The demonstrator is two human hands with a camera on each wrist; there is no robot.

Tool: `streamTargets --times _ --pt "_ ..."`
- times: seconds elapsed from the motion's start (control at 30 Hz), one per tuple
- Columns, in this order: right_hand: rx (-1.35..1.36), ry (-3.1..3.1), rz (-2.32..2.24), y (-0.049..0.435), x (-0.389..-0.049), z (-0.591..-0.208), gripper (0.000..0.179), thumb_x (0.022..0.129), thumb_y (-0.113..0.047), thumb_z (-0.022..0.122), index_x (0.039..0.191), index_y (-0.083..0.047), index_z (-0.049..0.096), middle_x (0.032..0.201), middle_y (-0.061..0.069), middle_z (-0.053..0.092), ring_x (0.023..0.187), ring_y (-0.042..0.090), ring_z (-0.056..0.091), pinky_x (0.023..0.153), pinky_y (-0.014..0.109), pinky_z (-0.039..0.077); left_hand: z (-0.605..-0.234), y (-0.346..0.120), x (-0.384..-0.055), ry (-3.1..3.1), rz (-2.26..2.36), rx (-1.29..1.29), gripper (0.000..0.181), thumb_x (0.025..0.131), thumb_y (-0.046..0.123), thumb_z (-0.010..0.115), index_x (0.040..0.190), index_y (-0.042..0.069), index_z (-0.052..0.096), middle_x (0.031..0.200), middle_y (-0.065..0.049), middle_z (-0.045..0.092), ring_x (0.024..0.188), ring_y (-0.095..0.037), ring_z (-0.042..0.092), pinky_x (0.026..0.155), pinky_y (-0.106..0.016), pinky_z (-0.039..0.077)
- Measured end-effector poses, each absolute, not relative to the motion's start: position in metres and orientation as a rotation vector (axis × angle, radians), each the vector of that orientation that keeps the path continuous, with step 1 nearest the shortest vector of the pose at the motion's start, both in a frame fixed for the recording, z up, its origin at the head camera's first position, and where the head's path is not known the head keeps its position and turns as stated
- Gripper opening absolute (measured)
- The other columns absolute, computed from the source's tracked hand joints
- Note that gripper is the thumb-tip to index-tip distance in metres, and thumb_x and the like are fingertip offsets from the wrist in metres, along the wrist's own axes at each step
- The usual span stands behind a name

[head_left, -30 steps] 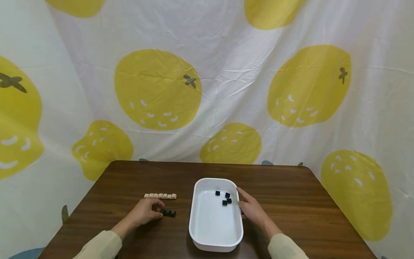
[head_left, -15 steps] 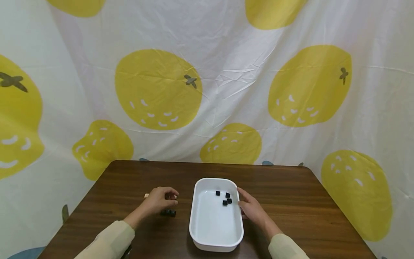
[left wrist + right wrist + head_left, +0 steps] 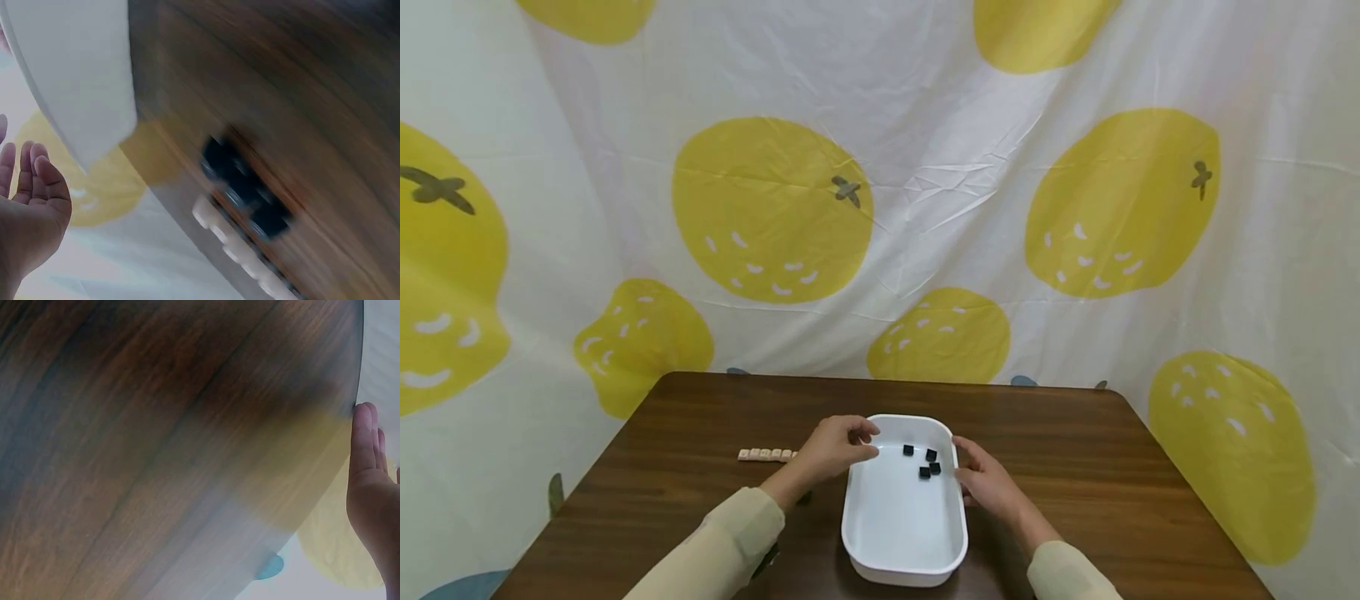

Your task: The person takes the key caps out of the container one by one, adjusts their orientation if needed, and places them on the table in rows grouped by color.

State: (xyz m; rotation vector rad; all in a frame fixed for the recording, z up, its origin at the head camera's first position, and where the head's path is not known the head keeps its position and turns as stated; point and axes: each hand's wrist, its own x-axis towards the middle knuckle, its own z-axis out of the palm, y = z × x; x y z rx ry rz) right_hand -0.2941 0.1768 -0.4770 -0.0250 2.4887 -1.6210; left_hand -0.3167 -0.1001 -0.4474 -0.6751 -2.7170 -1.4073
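My left hand (image 3: 831, 448) hovers over the left rim of a white rectangular tray (image 3: 904, 525), fingers bent and thumb apart from the forefinger. Whether a small piece sits between its fingers is hidden. Against the tray's right wall rests my right hand (image 3: 988, 482), its fingers (image 3: 362, 437) straight along the outside. Several small black keycap-like blocks (image 3: 924, 472) lie loose in the tray's far right part. A short row of three black blocks (image 3: 242, 187) stands on the table left of the tray, mostly behind my left arm in the head view.
Beyond the black row runs a row of several small beige blocks (image 3: 765, 455), its right end covered by my left hand. The dark wooden table (image 3: 1075, 467) ends at a curtain (image 3: 925, 208) printed with yellow fruit.
From beside the black row, my left hand has risen and moved right, passing over the beige row to the tray's left rim. My right hand and the tray stay put.
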Motion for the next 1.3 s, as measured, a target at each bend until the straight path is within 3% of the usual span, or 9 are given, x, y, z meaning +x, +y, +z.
streamTargets --times 0.27,0.47,0.77,1.0,1.3 --pt "-0.024 2.484 -1.61 0.179 -0.294 -0.477 0.052 0.098 -0.008 0.052 0.149 -0.008 0.041 0.119 0.024 0.058 0.087 0.026 0.064 0.078 0.047 0.056 -0.453 -0.058 -0.327 -2.772 -1.4 -0.694 0.023 0.084 0.011 0.078 0.105 0.004 0.073 0.09 -0.001 0.066 0.082 -0.012 0.057 0.069 -0.026 0.049" --pt "-0.043 2.475 -1.654 0.179 -0.293 -0.478 0.053 0.097 -0.005 0.052 0.149 -0.005 0.041 0.116 0.025 0.06 0.084 0.027 0.065 0.074 0.046 0.057 -0.467 -0.035 -0.337 -2.729 -1.297 -0.84 0.024 0.08 0.006 0.078 0.102 -0.003 0.072 0.083 -0.006 0.066 0.074 -0.007 0.054 0.068 -0.022 0.047" --pt "-0.071 2.463 -1.624 0.181 -0.292 -0.479 0.054 0.099 -0.008 0.051 0.152 -0.007 0.038 0.117 0.021 0.059 0.092 0.027 0.064 0.08 0.048 0.056 -0.48 -0.021 -0.341 -2.752 -1.159 -0.934 0.023 0.075 0.005 0.08 0.095 -0.004 0.071 0.083 -0.015 0.067 0.075 -0.017 0.057 0.069 -0.024 0.045" --pt "-0.089 2.458 -1.651 0.18 -0.292 -0.481 0.054 0.099 -0.007 0.051 0.151 -0.007 0.038 0.116 0.021 0.06 0.092 0.027 0.063 0.078 0.046 0.056 -0.49 -0.018 -0.344 -2.844 -1.012 -0.891 0.022 0.075 0.008 0.081 0.094 0.001 0.072 0.073 0.0 0.058 0.067 -0.01 0.048 0.065 -0.023 0.043" --pt "-0.113 2.442 -1.687 0.18 -0.291 -0.482 0.054 0.098 -0.004 0.051 0.151 -0.003 0.037 0.108 0.02 0.061 0.089 0.026 0.064 0.075 0.043 0.057 -0.498 -0.018 -0.346 -2.901 -0.79 -0.924 0.017 0.078 0.011 0.079 0.095 0.008 0.077 0.069 0.005 0.058 0.066 -0.01 0.048 0.066 -0.024 0.043"
